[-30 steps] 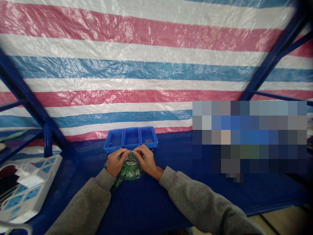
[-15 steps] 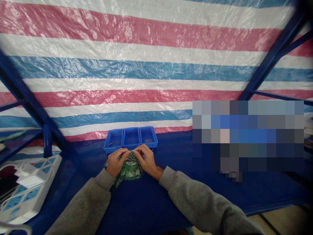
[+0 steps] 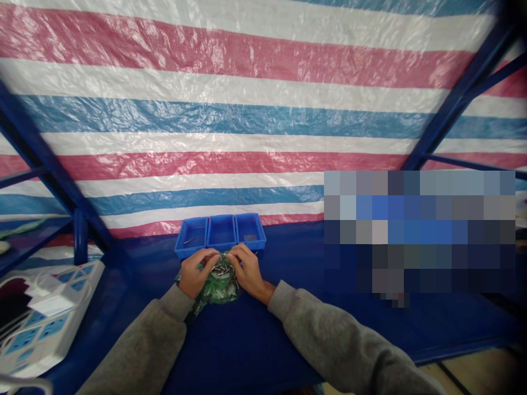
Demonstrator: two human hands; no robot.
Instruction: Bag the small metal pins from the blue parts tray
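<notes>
My left hand [image 3: 200, 272] and my right hand [image 3: 247, 269] meet over a green plastic bag [image 3: 214, 293] on the blue table. Both are closed in a pinch, thumbs against forefingers. Between the fingertips is a small silver metal piece [image 3: 223, 254], too small to make out its exact kind. Several short, shiny metal pieces [image 3: 221, 269], like screws or pins, lie heaped on the bag just below. Right behind the hands stand three joined blue trays. A thin metal piece is in the left tray [image 3: 191, 231], and a small flat thing is in the right tray [image 3: 250, 229].
A white power strip [image 3: 68, 323] with plugs and cables lies at the left. Blue frame posts [image 3: 78, 208] flank the table [image 3: 239, 351], and a striped plastic sheet [image 3: 247, 123] hangs behind it. A blurred-out area covers the right side.
Both hands stay almost in place, with only slight finger movement around the small metal piece. The bag and trays have not visibly moved.
</notes>
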